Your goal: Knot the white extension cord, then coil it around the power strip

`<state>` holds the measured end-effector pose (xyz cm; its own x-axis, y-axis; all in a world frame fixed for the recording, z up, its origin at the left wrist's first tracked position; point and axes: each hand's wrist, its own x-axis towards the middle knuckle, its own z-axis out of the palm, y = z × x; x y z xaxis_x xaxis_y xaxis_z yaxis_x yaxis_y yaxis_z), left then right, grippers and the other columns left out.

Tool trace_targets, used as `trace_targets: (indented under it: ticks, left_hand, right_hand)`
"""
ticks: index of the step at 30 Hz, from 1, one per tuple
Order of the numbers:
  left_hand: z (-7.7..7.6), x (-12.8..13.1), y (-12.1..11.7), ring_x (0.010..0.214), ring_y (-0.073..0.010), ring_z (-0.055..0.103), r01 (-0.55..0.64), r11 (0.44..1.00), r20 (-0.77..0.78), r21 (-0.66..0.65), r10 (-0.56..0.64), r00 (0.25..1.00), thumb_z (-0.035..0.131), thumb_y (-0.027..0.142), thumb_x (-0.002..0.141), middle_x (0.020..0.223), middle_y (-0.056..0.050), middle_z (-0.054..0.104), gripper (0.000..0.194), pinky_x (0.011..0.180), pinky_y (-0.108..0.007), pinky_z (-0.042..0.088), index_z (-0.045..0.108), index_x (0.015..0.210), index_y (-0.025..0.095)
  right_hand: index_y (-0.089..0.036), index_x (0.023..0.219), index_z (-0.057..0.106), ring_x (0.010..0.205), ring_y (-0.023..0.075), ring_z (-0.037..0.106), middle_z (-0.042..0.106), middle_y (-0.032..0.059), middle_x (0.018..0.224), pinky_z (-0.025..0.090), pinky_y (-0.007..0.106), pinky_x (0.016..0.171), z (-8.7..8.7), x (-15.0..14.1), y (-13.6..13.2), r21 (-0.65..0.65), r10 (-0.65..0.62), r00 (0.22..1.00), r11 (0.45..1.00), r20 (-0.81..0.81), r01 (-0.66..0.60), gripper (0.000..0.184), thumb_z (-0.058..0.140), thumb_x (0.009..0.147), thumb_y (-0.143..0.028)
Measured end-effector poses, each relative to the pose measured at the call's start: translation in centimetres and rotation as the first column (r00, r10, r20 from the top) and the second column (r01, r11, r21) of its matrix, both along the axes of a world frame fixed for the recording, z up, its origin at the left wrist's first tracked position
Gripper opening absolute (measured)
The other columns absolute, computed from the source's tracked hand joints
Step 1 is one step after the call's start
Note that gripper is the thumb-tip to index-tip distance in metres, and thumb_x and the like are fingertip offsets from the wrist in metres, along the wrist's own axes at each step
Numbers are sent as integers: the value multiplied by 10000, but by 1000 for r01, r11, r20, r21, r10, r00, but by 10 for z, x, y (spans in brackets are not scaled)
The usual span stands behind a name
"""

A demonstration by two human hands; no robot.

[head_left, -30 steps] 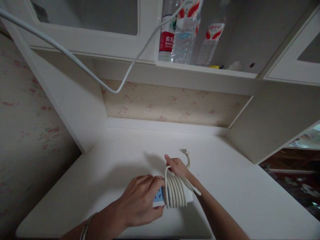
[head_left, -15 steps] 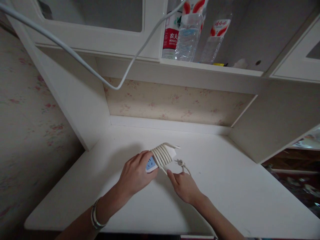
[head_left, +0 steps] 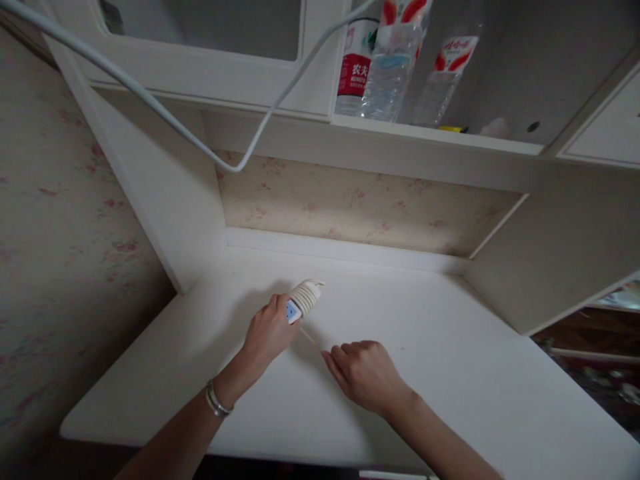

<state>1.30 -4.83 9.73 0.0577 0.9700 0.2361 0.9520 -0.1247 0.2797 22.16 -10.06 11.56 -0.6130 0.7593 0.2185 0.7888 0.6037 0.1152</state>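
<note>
A white power strip [head_left: 293,312] with a blue socket face is gripped at its near end by my left hand [head_left: 270,328], which wears a bracelet on the wrist. Several turns of cream cord [head_left: 306,298] wrap round the strip's far part, and a short bit of cord sticks out past that end. My right hand [head_left: 367,375] is closed to the right and nearer to me. From its fingertips a thin, taut stretch of cord runs up to the strip. The plug does not show.
Beneath the hands lies a white desktop [head_left: 430,320]. Above hangs a cabinet whose shelf edge [head_left: 440,137] carries plastic bottles [head_left: 393,67]. A thick pale cable [head_left: 165,113] from a source I cannot see dips across the upper left, close to the camera.
The strip in my left hand has moved up and left, tilting as it went. My right hand has swung down from behind the strip and pulled the cord taut; the plug has gone out of sight.
</note>
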Motion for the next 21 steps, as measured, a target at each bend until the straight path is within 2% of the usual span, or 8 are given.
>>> trace_targets:
  ticks: [3,6,9,12,15,18,21]
  left_hand:
    - [-1,0,-2,956,-234,627,57,997,50,-50,-54,997,559,225,808,1057,-86,615,286,792,-304,451,500,1086,186]
    - [-3,0,-11,963,-238,624,193,978,85,-77,-186,979,567,218,790,1060,-65,621,294,809,-317,449,500,1076,204]
    - [-5,2,-24,972,-236,619,346,932,107,-107,-335,936,578,236,788,1090,-54,619,323,820,-324,458,495,1099,216]
    - [-5,8,-41,981,-240,611,488,864,65,-124,-484,873,595,239,784,1091,-50,618,338,846,-342,466,499,1107,219]
    - [2,15,-63,926,-240,614,651,750,-13,-114,-657,754,640,294,768,1041,-46,625,334,829,-363,490,519,1067,209]
    - [16,16,-83,878,-214,611,792,610,-46,-25,-792,609,662,321,761,999,-43,625,254,785,-331,511,536,945,199]
    - [31,12,-96,887,-187,607,830,547,-39,113,-832,553,682,284,744,1052,-38,616,209,798,-303,515,527,858,202]
  right_hand:
    - [-189,696,567,519,121,528,622,11,595,151,319,553,11,0,4,79,75,997,994,-18,-74,381,357,984,-322]
    - [-186,655,554,527,118,500,608,9,580,159,322,573,31,6,15,169,113,993,980,-36,-106,395,385,978,-338]
    - [-183,640,556,525,115,485,607,4,574,177,322,590,52,10,24,206,139,989,971,-58,-125,403,403,974,-351]
    - [-181,627,567,516,113,475,605,6,556,187,317,595,64,6,31,195,173,983,968,-65,-157,440,383,981,-367]
    - [-180,623,589,509,112,471,610,19,551,184,307,584,63,0,41,119,168,983,980,-73,-159,492,342,985,-403]
    - [-183,628,606,509,110,476,600,21,545,198,288,573,52,-1,57,-42,97,986,994,-133,-103,525,313,984,-434]
    - [-187,628,604,525,111,491,595,19,564,246,264,571,30,5,69,-224,-46,970,975,-241,-10,559,273,990,-454]
